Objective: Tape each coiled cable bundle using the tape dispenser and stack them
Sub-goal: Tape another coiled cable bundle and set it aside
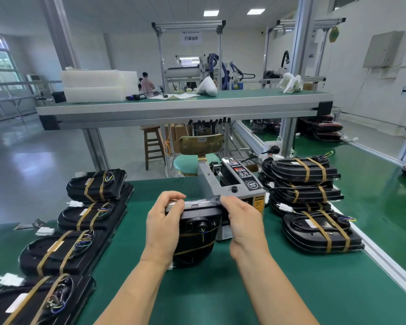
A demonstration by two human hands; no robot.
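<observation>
Before the dispenser (234, 184) — bundle (197, 231) on end

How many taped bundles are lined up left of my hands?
4 in a row: farthest bundle, second bundle, third bundle, nearest bundle, cropped. More may lie underneath.

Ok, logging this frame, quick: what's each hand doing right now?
Left hand: grips the cable bundle at its upper left edge.
Right hand: pinches the same bundle's upper right corner, by the tape dispenser.
</observation>
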